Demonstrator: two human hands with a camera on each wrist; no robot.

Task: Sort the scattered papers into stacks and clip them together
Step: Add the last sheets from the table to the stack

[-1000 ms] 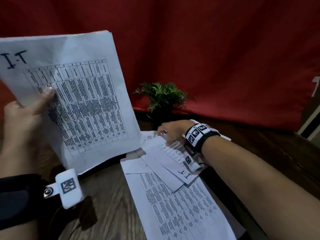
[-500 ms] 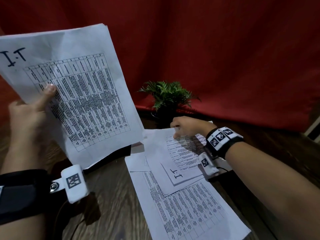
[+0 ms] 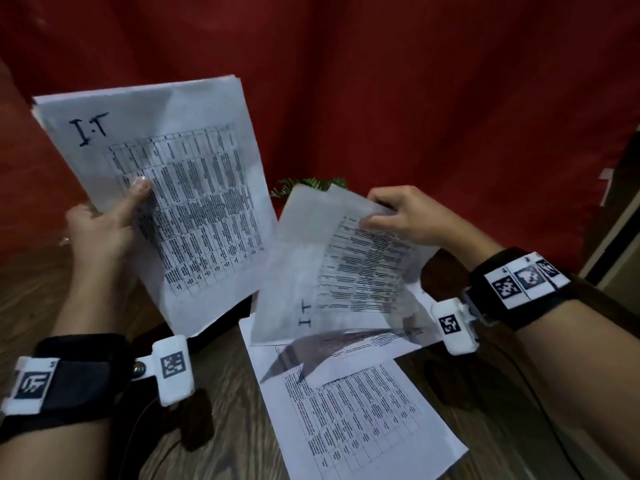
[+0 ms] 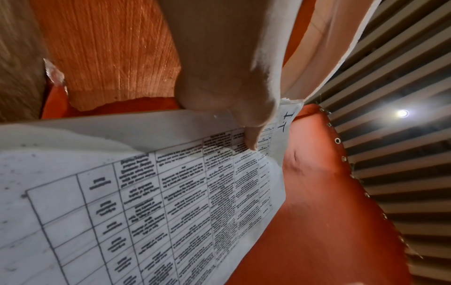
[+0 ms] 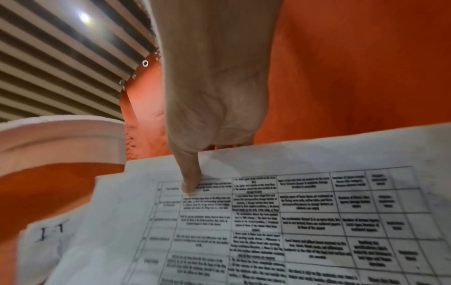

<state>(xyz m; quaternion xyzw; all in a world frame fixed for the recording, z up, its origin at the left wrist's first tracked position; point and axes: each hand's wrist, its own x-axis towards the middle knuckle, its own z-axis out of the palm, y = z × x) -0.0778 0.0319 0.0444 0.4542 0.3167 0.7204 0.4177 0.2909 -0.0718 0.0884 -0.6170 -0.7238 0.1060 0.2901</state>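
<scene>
Both hands (image 3: 100,230) (image 3: 405,216) gripping papers (image 3: 194,202)

Printed papers (image 3: 360,427) on table — two batches (image 3: 194,202) aloft.

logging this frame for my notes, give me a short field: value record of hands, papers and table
left hand: holds I.T stack upright, thumb on front
right hand: pinches top edge of I.T sheet, lifted off the table
loose sheets: printed tables, flat on wooden table
plant: behind the lifted sheet, mostly hidden
backdrop: red cloth
clips: none visible
</scene>
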